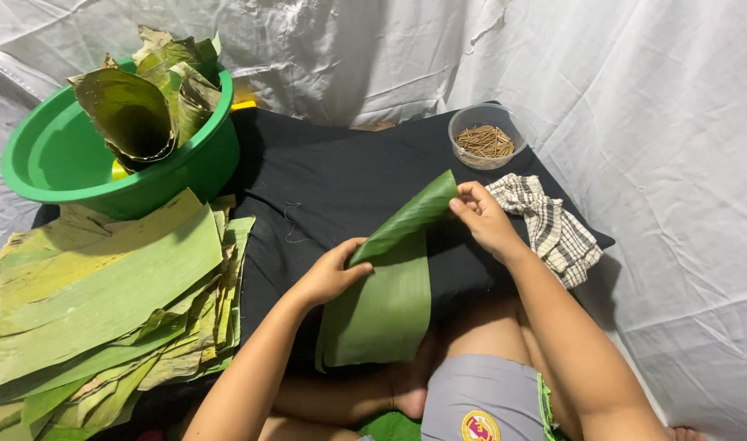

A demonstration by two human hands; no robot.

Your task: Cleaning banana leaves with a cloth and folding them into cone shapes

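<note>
Banana leaf rolling on black cloth, your left hand pinching its near fold, your right hand gripping the far tip, green basin far left, checked rag right.

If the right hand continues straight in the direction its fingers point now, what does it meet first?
The right hand points left along the folded banana leaf that it pinches. Beyond the leaf tip, it would probably meet the left hand first, though depth is unclear.

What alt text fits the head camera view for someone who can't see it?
Two hands, left hand and right hand, fold a green leaf over a black cloth. A leaf pile, green basin, stick bowl and checked rag surround it.
</note>
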